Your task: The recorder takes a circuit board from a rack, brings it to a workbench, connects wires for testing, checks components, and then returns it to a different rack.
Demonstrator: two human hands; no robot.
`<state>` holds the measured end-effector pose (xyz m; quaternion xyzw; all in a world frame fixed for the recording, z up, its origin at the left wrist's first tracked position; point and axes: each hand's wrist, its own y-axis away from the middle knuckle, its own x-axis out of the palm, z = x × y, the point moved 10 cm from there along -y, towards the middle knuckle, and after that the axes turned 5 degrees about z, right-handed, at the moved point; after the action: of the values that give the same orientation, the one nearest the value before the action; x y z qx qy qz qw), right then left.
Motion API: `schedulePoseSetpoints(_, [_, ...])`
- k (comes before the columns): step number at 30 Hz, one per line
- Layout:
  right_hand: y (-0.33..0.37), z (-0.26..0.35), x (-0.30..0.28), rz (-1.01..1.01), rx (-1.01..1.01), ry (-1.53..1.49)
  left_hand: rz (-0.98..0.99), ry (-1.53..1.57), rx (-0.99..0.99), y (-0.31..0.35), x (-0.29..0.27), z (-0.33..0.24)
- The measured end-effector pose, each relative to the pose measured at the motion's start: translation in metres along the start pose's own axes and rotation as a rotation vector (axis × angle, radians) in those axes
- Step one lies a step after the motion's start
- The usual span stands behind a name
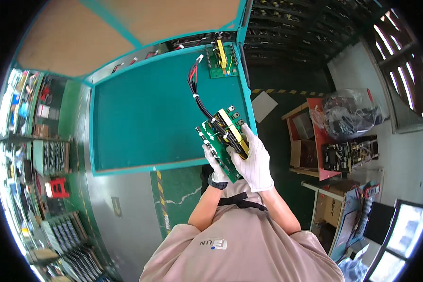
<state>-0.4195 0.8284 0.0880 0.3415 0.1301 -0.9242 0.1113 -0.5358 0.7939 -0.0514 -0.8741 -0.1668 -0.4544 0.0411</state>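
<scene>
Both of my hands wear white gloves and hold one green circuit board in front of my waist, tilted near the front right of the teal tray-like table. My left hand grips its left edge, the fingers partly hidden beneath it. Along the right side, my right hand closes round the board and its yellow-wrapped part. From the board a black and red cable bundle stretches up over the table to a white connector. A second green circuit board with a yellow part lies at the table's far right corner.
The teal table has a raised rim, with a brown panel behind it. At right stand a red-topped bench with bagged items and a cart. Racks of boards and a red stool are at left.
</scene>
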Motion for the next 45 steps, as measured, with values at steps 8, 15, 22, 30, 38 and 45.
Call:
schedulePoseSetpoints(8, [-0.032, -0.023, 0.067, -0.236, 0.139, -0.04, -0.105, -0.214, -0.348, -0.066, -0.06, -0.018])
schedulePoseSetpoints(15, [-0.057, -0.043, 0.093, -0.354, 0.142, 0.035, 0.434, -0.926, -0.529, -0.226, -0.035, -0.044])
schedulePoseSetpoints(22, [-0.079, -0.03, 0.092, -0.368, 0.132, -0.025, 0.487, -1.016, -0.529, -0.275, -0.015, -0.057])
schedulePoseSetpoints(30, [-0.067, -0.034, 0.077, -0.434, 0.194, -0.03, 0.177, -0.725, -0.581, -0.289, -0.071, -0.058])
schedulePoseSetpoints(38, [-0.08, -0.07, 0.116, -0.3, 0.181, 0.161, 0.679, -1.182, -0.391, -0.38, 0.023, -0.053])
schedulePoseSetpoints(45, [-0.102, -0.093, 0.13, -0.343, 0.209, 0.254, 0.67, -1.3, -0.375, -0.427, 0.009, -0.049])
